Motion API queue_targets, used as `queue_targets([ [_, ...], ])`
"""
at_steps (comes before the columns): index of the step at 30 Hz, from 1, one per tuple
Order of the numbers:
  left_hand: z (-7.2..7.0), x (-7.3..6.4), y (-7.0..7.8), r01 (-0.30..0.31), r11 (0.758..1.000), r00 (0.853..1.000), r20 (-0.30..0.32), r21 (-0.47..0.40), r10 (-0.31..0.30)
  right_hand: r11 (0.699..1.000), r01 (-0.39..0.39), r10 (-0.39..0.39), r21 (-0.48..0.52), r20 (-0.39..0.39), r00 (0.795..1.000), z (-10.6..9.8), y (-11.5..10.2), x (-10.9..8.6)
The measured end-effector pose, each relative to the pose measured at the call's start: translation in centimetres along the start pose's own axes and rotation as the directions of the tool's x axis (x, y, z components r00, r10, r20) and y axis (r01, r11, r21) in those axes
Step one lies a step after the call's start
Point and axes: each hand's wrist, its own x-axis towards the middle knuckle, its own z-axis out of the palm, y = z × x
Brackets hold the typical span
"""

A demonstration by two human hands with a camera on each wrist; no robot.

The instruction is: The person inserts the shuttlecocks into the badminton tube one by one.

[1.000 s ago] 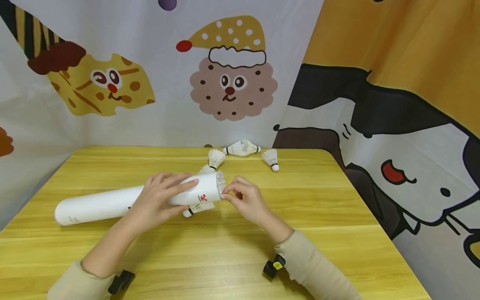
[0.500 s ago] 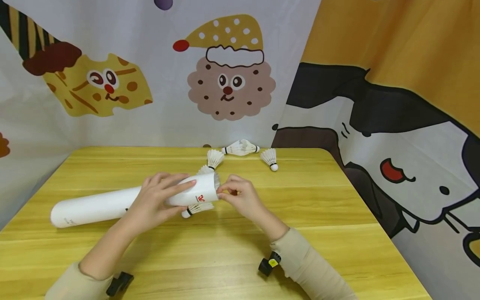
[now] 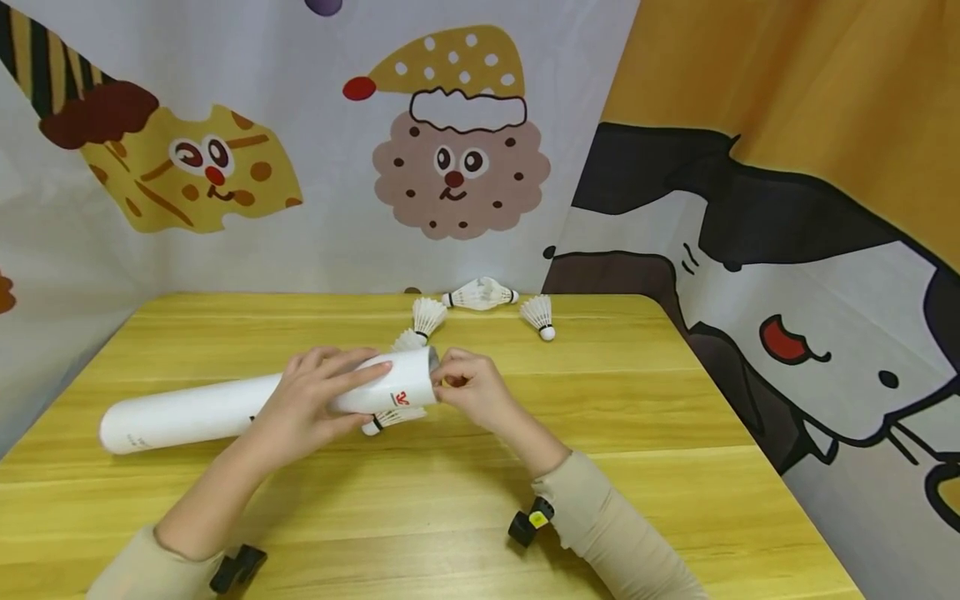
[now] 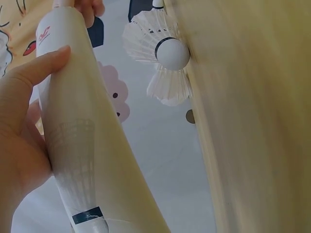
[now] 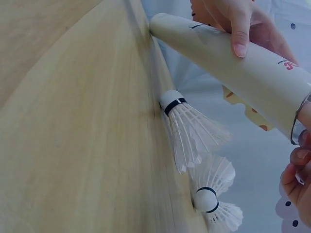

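A long white shuttlecock tube (image 3: 187,411) lies slantwise above the wooden table, a printed shuttlecock on its side in the left wrist view. My left hand (image 3: 311,392) grips it near its open end, thumb on the near side and fingers over the top. At that mouth is my right hand (image 3: 480,392), fingers bent; the right wrist view shows one finger (image 5: 305,115) reaching inside the rim. Whatever these fingertips touch inside is hidden, so I cannot tell if they pinch anything. One shuttlecock (image 3: 396,418) lies just below the tube, partly covered by it.
Behind the tube lie more shuttlecocks: one (image 3: 428,317) with another (image 3: 409,339) at its cork, a pair (image 3: 482,295) skirt to skirt at the back edge, and one (image 3: 537,315) to the right. A cartoon-print curtain (image 3: 300,258) hangs right behind the table (image 3: 637,417).
A shuttlecock's feather skirt stuck out of the tube's mouth a second ago; it has gone inside. My right fingers have followed leftward into the mouth. The left hand keeps its grip.
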Motion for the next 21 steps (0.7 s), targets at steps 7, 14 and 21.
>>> queue_targets([
  [7, -0.4, 0.0, -0.2, -0.002, 1.000, 1.000, 0.000, 0.008, 0.002, 1.000, -0.014, 0.014, 0.010, -0.003, 1.000, -0.3, -0.1, 0.1],
  [14, -0.6, -0.2, -0.7, -0.014, 1.000, 1.000, -0.024, 0.023, 0.014, 0.999, -0.029, 0.031, 0.034, -0.042, 0.999, -0.9, 2.0, 0.2],
  [21, -0.5, -0.1, -0.6, -0.022, 1.000, 0.999, -0.029, 0.000, 0.022, 0.999, 0.048, -0.049, -0.018, -0.106, 0.993, -3.0, 5.8, 0.4],
])
